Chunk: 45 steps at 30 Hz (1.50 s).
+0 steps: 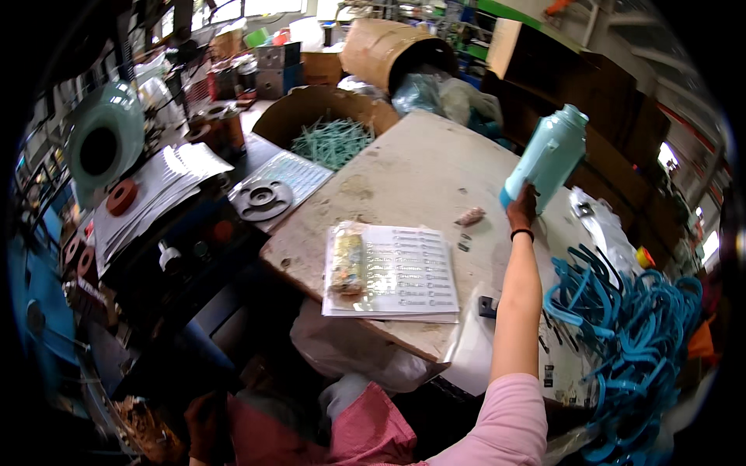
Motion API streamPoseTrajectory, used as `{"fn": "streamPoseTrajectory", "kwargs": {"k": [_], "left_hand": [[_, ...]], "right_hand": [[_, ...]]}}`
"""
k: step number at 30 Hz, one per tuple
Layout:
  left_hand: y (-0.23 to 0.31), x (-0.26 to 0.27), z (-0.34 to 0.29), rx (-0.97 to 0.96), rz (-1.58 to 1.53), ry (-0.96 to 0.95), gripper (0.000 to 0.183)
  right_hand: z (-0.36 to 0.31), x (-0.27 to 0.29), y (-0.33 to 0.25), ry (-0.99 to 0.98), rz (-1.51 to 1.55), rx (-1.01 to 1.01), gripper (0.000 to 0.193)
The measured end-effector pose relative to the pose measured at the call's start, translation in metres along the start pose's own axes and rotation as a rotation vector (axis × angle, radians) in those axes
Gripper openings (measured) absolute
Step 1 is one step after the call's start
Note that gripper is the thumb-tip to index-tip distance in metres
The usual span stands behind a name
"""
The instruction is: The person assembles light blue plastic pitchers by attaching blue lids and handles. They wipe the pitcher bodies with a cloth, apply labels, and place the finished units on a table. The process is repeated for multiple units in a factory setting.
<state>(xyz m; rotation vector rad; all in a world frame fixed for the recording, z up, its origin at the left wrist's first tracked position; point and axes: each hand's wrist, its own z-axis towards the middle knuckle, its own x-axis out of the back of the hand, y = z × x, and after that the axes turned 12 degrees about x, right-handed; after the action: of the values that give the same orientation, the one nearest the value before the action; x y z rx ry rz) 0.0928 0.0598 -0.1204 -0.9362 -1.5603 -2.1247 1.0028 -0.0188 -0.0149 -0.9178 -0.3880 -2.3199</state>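
Observation:
With my right arm stretched out over the table [404, 167], my right hand [523, 206] grips the lower part of a translucent teal bottle [553, 151]. The hand looks covered by a brownish-red glove, with a dark band at the wrist. The bottle leans to the right, its threaded neck up and its base a deeper blue. Low at the left, near my pink clothing, my left hand [203, 427] is in shadow; its fingers cannot be made out. Between my arms lies a stack of printed sheets [412, 272] with a yellowish wrapped roll [347, 260] on it. A small pinkish piece [469, 216] lies nearby.
Tangled blue strips [645, 334] hang at the right edge beside white plastic [598, 225]. Beyond the table's left edge, a cardboard container [272, 116] holds thin teal strips [334, 144]. A grey metal disc [263, 200] and machinery stand left; a cardboard drum [373, 50] lies behind.

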Motion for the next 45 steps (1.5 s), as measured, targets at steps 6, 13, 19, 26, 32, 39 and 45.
{"fn": "streamPoseTrajectory", "kwargs": {"k": [6,13,19,26,32,39,45], "left_hand": [[-0.064,0.039,-0.084,0.515,-0.06,0.075,0.026],[0.128,-0.023,0.067,-0.449,0.006,-0.038,0.041],[0.242,-0.162,0.187,-0.586,0.229,-0.07,0.054],[0.237,-0.192,0.261,-0.635,0.212,-0.282,0.04],[0.252,-0.194,0.253,-0.55,0.239,-0.315,0.047],[0.162,-0.077,0.159,-0.582,-0.042,0.111,0.05],[-0.173,0.02,-0.135,0.421,0.214,0.502,0.051]], "right_hand": [[-0.055,0.036,-0.162,-0.831,-0.084,0.316,0.049],[-0.086,0.1,-0.259,-0.315,0.679,0.636,0.035],[-0.135,0.087,-0.277,-0.439,0.592,0.498,0.047],[-0.151,0.092,-0.283,-0.335,0.598,0.511,0.047],[-0.166,0.085,-0.272,-0.08,0.439,0.45,0.055],[-0.178,0.03,-0.221,-0.174,0.272,0.566,0.037],[-0.198,0.204,-0.256,-0.028,0.487,0.835,0.051]]}}
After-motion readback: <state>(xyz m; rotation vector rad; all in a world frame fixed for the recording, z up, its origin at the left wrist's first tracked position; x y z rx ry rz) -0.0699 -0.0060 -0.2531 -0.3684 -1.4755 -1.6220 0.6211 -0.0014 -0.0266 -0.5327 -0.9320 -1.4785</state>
